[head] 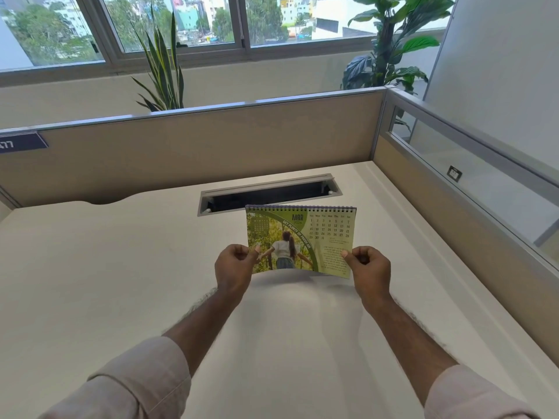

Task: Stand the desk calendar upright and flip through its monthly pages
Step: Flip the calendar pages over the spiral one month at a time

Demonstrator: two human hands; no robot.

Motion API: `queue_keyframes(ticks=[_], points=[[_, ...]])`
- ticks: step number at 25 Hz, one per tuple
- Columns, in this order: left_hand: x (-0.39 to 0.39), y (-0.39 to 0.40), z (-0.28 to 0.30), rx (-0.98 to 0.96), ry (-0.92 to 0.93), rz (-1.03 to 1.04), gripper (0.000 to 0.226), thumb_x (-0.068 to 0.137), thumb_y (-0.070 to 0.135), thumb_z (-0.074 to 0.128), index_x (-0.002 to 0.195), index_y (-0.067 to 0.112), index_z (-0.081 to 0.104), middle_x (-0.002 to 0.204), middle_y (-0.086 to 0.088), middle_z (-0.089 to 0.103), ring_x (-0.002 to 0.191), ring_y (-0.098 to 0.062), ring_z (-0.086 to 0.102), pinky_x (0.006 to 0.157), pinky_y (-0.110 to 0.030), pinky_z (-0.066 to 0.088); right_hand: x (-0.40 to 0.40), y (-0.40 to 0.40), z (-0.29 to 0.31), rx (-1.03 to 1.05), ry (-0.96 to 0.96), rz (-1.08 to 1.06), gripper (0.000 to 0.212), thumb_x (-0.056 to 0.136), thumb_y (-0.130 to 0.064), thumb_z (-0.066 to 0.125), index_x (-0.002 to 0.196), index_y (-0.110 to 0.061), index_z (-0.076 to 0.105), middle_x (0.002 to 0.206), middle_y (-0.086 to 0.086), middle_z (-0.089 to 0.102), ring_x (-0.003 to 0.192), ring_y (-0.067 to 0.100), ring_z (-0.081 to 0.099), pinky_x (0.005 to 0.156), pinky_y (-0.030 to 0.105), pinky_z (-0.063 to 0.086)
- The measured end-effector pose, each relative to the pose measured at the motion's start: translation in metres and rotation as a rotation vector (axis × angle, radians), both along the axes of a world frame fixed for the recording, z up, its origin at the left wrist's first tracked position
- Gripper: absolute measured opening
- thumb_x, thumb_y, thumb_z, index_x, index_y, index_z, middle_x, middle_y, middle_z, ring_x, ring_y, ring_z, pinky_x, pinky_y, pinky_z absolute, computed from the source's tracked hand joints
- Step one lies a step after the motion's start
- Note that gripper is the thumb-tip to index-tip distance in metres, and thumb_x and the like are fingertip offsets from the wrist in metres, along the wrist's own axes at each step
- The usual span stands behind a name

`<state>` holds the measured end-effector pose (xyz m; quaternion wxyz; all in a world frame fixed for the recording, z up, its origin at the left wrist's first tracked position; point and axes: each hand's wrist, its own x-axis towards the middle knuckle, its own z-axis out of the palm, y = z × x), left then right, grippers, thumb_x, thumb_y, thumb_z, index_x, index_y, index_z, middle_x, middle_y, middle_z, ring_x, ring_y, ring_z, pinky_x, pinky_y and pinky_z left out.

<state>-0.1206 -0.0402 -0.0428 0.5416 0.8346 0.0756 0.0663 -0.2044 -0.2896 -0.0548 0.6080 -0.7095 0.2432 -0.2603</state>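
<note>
Head view: desk calendar held up over the counter, MAR page shown.
Lower corners are pinched by the left hand and right hand, thumbs on the front. Spiral binding is uppermost, just before the cable slot. Bottom edge is bowed, apparently clear of the counter.

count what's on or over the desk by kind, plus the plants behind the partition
desk calendar: 1
hands holding it: 2, left hand and right hand
cable tray slot in the desk: 1
potted plants: 2, spiky plant and broad-leaf plant
total: 6
</note>
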Motion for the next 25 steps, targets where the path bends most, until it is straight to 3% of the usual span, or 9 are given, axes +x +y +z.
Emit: queue_keyframes(ticks=[6, 9, 11, 16, 18, 21, 23, 25], points=[[-0.002, 0.007, 0.004, 0.015, -0.033, -0.004, 0.025, 0.078, 0.038, 0.08, 0.069, 0.015, 0.072, 0.061, 0.004, 0.069, 0.054, -0.01, 0.059, 0.052, -0.023, 0.041, -0.005, -0.001, 0.005, -0.032, -0.034, -0.024, 0.025, 0.082, -0.01, 0.074, 0.064, -0.024, 0.065, 0.067, -0.003, 0.069, 0.063, 0.01, 0.065, 0.053, 0.011, 0.05], [-0.007, 0.008, 0.006, 0.026, -0.069, 0.036, 0.025, 0.076, 0.041, 0.081, 0.071, 0.018, 0.073, 0.062, 0.007, 0.07, 0.057, -0.01, 0.063, 0.052, -0.023, 0.043, -0.008, 0.002, 0.004, -0.044, -0.051, -0.02, 0.009, 0.083, -0.009, 0.073, 0.082, -0.018, 0.07, 0.065, -0.007, 0.065, 0.062, 0.008, 0.064, 0.061, 0.02, 0.056], [-0.01, 0.01, 0.007, 0.073, -0.101, 0.07, 0.027, 0.074, 0.045, 0.081, 0.07, 0.019, 0.073, 0.063, 0.008, 0.069, 0.059, -0.008, 0.064, 0.052, -0.023, 0.042, -0.01, 0.003, 0.005, -0.064, -0.065, -0.021, 0.019, 0.082, -0.007, 0.074, 0.1, -0.01, 0.07, 0.06, -0.004, 0.057, 0.058, 0.009, 0.056, 0.063, 0.022, 0.054], [-0.012, 0.013, 0.013, 0.129, -0.211, 0.06, 0.033, 0.077, 0.044, 0.079, 0.071, 0.013, 0.071, 0.067, 0.001, 0.067, 0.061, -0.014, 0.061, 0.053, -0.028, 0.045, -0.013, 0.006, 0.022, 0.06, -0.146, -0.004, 0.013, 0.086, -0.012, 0.07, 0.098, -0.018, 0.069, 0.068, 0.002, 0.065, 0.065, 0.014, 0.065, 0.061, 0.025, 0.057], [-0.012, 0.014, 0.018, 0.067, -0.261, -0.005, 0.037, 0.084, 0.044, 0.071, 0.071, 0.009, 0.069, 0.068, -0.004, 0.066, 0.062, -0.019, 0.061, 0.055, -0.032, 0.049, -0.012, 0.007, 0.035, 0.152, -0.174, 0.025, 0.011, 0.089, -0.016, 0.066, 0.099, -0.017, 0.07, 0.082, 0.002, 0.074, 0.073, 0.016, 0.072, 0.058, 0.021, 0.055], [-0.005, 0.02, 0.037, -0.236, -0.226, -0.084, 0.042, 0.094, 0.039, 0.059, 0.076, 0.004, 0.07, 0.085, -0.012, 0.069, 0.08, -0.025, 0.065, 0.072, -0.038, 0.052, -0.01, 0.004, 0.06, 0.236, -0.21, 0.069, 0.027, 0.088, -0.029, 0.059, 0.109, -0.014, 0.067, 0.102, 0.005, 0.075, 0.081, 0.021, 0.073, 0.063, 0.027, 0.057], [0.005, 0.022, 0.055, -0.381, -0.167, -0.101, 0.047, 0.094, 0.043, 0.052, 0.08, 0.003, 0.071, 0.092, -0.009, 0.071, 0.091, -0.023, 0.064, 0.083, -0.039, 0.046, -0.006, 0.001, 0.077, 0.289, -0.254, 0.097, 0.035, 0.088, -0.034, 0.056, 0.114, -0.013, 0.065, 0.102, 0.011, 0.073, 0.086, 0.029, 0.071, 0.071, 0.037, 0.056], [0.013, 0.022, 0.073, -0.447, -0.122, -0.127, 0.051, 0.095, 0.047, 0.048, 0.076, 0.005, 0.069, 0.099, -0.006, 0.074, 0.097, -0.022, 0.064, 0.086, -0.038, 0.044, -0.001, 0.0, 0.092, 0.342, -0.306, 0.108, 0.04, 0.088, -0.038, 0.054, 0.117, -0.013, 0.066, 0.093, 0.012, 0.07, 0.084, 0.027, 0.067, 0.068, 0.035, 0.05]])
